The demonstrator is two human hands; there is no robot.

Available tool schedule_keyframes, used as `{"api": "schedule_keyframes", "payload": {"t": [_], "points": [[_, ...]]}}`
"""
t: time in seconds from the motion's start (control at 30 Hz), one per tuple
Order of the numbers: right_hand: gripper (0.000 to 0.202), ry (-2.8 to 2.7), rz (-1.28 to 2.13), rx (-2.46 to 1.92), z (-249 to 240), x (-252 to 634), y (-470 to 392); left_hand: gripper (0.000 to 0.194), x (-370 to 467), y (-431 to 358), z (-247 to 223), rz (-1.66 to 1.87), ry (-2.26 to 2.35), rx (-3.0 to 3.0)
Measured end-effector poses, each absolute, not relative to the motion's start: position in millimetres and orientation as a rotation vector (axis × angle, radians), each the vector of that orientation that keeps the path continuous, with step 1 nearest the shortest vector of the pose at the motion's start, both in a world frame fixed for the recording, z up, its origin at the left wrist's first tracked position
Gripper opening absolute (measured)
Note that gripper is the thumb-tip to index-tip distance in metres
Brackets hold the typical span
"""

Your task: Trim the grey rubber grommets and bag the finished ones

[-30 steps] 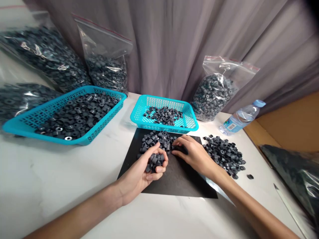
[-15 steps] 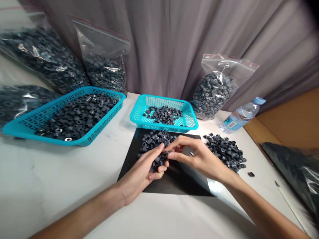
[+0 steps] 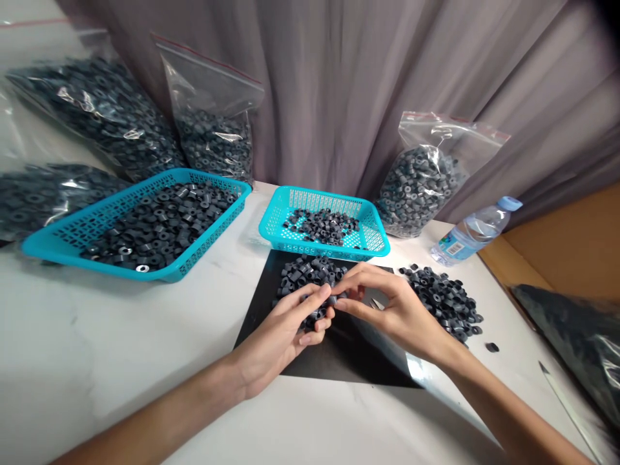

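My left hand (image 3: pixel 290 320) is curled round several small dark grey rings (image 3: pixel 317 314) above a black mat (image 3: pixel 339 358). Thumb and forefinger of my right hand (image 3: pixel 382 297) meet my left fingertips and pinch one dark ring (image 3: pixel 333 300). A pointed metal tool (image 3: pixel 376 303) shows beneath my right hand, partly hidden. Behind my left fingers, a heap of dark rings (image 3: pixel 300 274) lies on the mat. Another heap (image 3: pixel 448 303) is on the table to the right of my right hand.
Two blue baskets (image 3: pixel 194 261) (image 3: pixel 324 248) hold dark rings. Filled plastic bags (image 3: pixel 216 139) (image 3: pixel 419 187) stand behind. At right are a water bottle (image 3: pixel 475 232), a loose ring (image 3: pixel 492 347), a thin pointed tool (image 3: pixel 569 407) and a dark bag (image 3: pixel 571 336).
The whole view has shifted slightly, so things appear a little further right. The ring at my fingertips is turned differently; both hands remain together.
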State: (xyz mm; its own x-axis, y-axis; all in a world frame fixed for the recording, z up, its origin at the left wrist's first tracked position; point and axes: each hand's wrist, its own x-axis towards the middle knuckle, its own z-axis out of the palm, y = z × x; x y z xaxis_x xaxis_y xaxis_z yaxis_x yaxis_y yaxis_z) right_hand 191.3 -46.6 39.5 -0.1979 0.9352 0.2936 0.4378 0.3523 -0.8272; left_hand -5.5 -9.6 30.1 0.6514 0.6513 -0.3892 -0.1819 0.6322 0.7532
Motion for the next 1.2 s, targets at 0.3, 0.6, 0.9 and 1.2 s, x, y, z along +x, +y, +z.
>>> {"api": "schedule_keyframes", "payload": {"t": [0.3,0.6,0.9,1.2], "points": [[0.017,-1.754,0.819,-1.252,50,194,-52,0.021,-4,-8,35,0.536,0.656,0.856],[0.014,-1.792,0.811,-1.241,52,194,-54,0.022,-5,-10,30,0.551,0.62,0.768],[0.02,-1.818,0.81,-1.221,51,194,-56,0.02,-3,-11,32,0.551,0.645,0.827],[0.017,-1.858,0.536,-1.19,56,194,-60,0.019,-4,-11,31,0.571,0.619,0.768]]}}
